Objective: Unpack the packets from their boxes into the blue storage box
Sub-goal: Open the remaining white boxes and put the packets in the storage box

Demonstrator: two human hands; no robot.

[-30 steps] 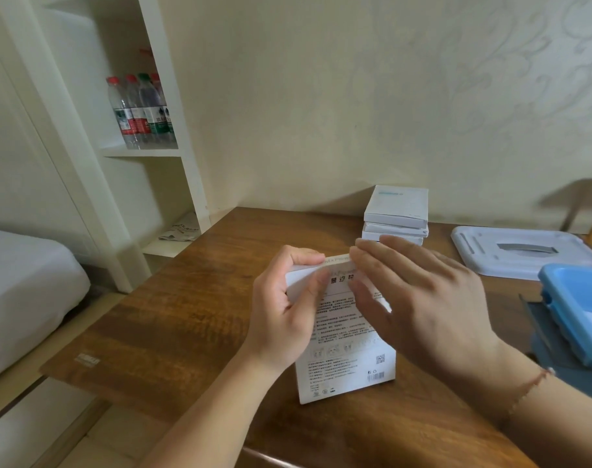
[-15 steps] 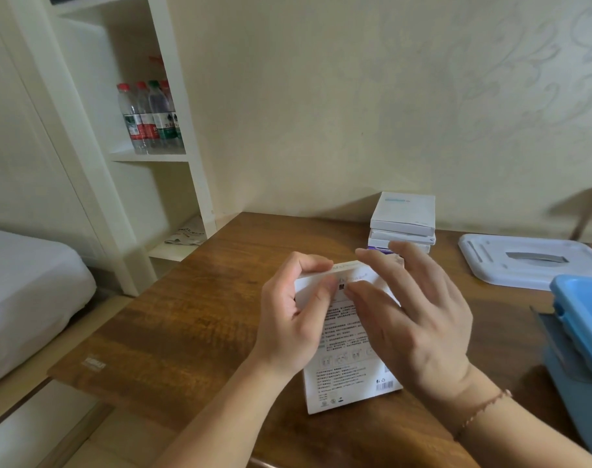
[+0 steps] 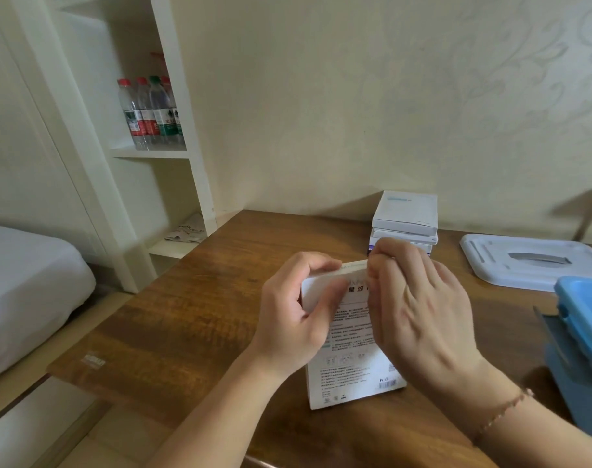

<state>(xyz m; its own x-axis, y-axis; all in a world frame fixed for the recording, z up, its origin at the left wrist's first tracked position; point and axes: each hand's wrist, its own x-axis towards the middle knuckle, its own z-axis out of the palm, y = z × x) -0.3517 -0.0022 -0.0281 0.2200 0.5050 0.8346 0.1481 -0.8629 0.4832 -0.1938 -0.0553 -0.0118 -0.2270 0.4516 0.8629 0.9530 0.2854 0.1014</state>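
Observation:
A white printed box (image 3: 350, 373) stands upright on the wooden table (image 3: 193, 319). My left hand (image 3: 294, 315) grips its upper left corner, thumb on the printed face. My right hand (image 3: 419, 309) is at the top right edge, its fingers curled over the top flap and pinching it. A stack of several white boxes (image 3: 404, 217) sits behind, against the wall. The blue storage box (image 3: 581, 319) shows at the right edge, partly cut off. Its white lid (image 3: 531, 265) lies flat on the table beyond it.
A white shelf unit (image 3: 173, 184) stands left of the table, holding several water bottles (image 3: 149, 113) and a folded paper. A white bed (image 3: 24, 285) lies at the far left. The wall runs close behind the table.
My right hand's fingers have curled from lying flat on the box's face to pinching its top edge. The left hand keeps its hold. The view has shifted slightly.

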